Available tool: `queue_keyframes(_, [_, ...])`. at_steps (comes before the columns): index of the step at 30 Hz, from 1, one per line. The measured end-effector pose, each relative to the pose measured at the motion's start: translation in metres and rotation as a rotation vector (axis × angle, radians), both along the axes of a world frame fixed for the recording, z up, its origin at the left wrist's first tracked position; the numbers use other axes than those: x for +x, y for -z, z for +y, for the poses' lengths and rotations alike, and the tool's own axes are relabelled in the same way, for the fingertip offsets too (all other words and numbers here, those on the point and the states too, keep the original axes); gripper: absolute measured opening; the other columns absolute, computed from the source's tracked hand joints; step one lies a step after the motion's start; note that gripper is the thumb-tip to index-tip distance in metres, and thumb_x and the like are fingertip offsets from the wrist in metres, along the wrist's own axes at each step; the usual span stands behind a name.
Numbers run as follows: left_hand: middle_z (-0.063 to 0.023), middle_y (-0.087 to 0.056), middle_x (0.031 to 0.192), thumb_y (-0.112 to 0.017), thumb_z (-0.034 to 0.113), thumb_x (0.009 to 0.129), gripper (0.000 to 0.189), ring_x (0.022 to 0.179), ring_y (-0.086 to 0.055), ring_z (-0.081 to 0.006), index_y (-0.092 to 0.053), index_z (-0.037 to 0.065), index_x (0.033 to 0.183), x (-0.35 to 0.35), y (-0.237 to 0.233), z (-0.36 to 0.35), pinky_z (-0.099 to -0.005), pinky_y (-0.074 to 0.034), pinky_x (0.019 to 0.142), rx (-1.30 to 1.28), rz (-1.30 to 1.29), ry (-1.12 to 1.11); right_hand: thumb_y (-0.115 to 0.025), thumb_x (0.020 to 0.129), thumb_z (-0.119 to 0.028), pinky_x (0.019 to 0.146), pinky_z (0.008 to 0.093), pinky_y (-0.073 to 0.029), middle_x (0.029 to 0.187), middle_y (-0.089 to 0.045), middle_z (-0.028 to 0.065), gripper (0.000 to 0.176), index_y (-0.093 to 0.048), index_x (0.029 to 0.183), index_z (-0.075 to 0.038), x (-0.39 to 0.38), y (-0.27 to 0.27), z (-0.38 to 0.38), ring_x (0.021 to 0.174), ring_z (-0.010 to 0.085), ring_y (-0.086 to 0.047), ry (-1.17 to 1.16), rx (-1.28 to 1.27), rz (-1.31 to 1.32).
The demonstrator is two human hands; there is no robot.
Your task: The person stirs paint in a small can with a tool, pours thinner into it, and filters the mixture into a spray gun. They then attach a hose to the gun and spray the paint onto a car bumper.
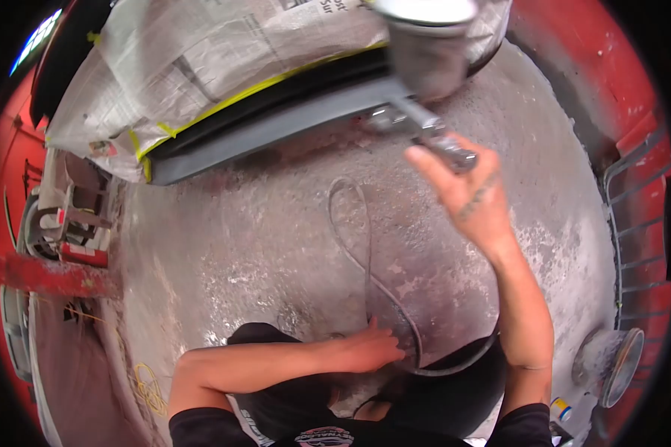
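My right hand (476,192) is closed around the handle of a metal spray gun (429,63) with a large paint cup on top, blurred by motion. The gun is held up close to a dark lower car panel (268,128). Low in front of my body, my left hand (369,349) is closed on a thin grey air hose (367,287). From there the hose loops over the floor and curves across my legs toward my right arm. Yellow masking tape (250,91) runs along the upper edge of the panel.
Newspaper masking (224,52) covers the car above the panel. Rough concrete floor (238,223) stretches around me. On the right are a metal rack (619,231) and a round metal stand (611,365). Cluttered shelves (82,216), a red beam (45,276) and a yellow cord (150,391) are at left.
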State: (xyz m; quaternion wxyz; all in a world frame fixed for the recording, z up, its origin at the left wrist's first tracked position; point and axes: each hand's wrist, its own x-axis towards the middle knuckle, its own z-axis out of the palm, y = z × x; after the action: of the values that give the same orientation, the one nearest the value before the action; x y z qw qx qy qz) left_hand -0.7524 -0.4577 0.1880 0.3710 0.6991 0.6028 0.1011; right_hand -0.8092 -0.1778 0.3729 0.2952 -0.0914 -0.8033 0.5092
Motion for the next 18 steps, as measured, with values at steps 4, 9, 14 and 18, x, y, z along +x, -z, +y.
queue_keyframes(4, [-0.0151,-0.061,0.119,-0.071,0.009,0.09,0.034,0.122,-0.058,-0.0402,-0.062,0.011,0.123,0.005,-0.055,-0.016,-0.0702,-0.04,0.11,-0.064,-0.099,-0.041,-0.079,0.099,-0.03,0.056,0.0345,-0.043,0.065,-0.058,0.0044,0.033,-0.076,0.107,0.002,0.011,-0.009,0.069,0.059,0.0109,-0.051,0.338,0.143,-0.088])
queue_keyframes(9, [-0.0145,-0.059,0.111,-0.069,0.005,0.09,0.031,0.114,-0.059,-0.0388,-0.056,0.009,0.118,-0.007,-0.074,-0.033,-0.0687,-0.043,0.107,-0.153,-0.338,-0.125,-0.077,0.1,-0.028,0.063,0.0407,-0.047,0.067,-0.057,0.0143,0.033,-0.076,0.111,0.003,-0.003,-0.039,0.091,0.063,0.0177,-0.052,0.554,0.169,-0.215])
queue_keyframes(14, [-0.0144,-0.059,0.112,-0.067,0.007,0.094,0.028,0.118,-0.058,-0.0384,-0.055,0.009,0.12,0.01,-0.027,-0.053,-0.0715,-0.042,0.109,-0.064,-0.336,-0.023,-0.077,0.099,-0.027,0.069,0.0432,-0.05,0.069,-0.061,0.0172,0.035,-0.075,0.113,0.004,-0.025,-0.034,-0.003,0.064,0.0229,-0.055,0.36,0.219,-0.109])
queue_keyframes(18, [-0.0158,-0.06,0.116,-0.066,0.008,0.095,0.028,0.127,-0.057,-0.0383,-0.056,0.008,0.121,0.006,-0.004,-0.079,-0.0775,-0.036,0.116,-0.073,-0.315,0.09,-0.077,0.099,-0.025,0.064,0.0403,-0.047,0.067,-0.056,0.0125,0.032,-0.075,0.114,0.004,-0.055,-0.04,-0.114,0.063,0.0188,-0.047,0.174,0.062,-0.218])
